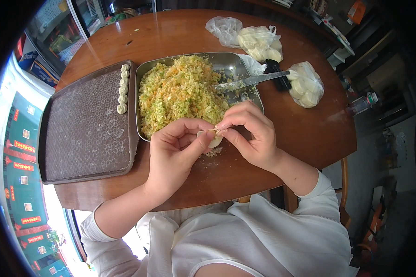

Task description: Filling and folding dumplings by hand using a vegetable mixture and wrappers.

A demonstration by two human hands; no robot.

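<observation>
Both hands meet in front of the metal pan (137, 113). My left hand (173, 145) and my right hand (249, 131) pinch the edge of a pale, round dumpling wrapper (215, 142) between thumbs and fingers. Part of the wrapper hangs below the fingertips; how much filling it has inside is hidden. Chopped yellow-green and orange filling (175, 87) is heaped in the pan just beyond my hands. A long flat metal blade (249, 82) rests across the pan's right rim. Left of the pan, a brown textured tray (88, 134) carries a row of several small folded dumplings (123, 87) along its right side.
At the back right of the wooden table (309, 134) lie a plastic bag of pale wrappers (261, 42) and a crumpled clear bag (223, 30). Another wrapper-filled bag (306, 84) sits nearer, beside a black object (279, 78). A clear bottle (363, 103) appears past the right edge.
</observation>
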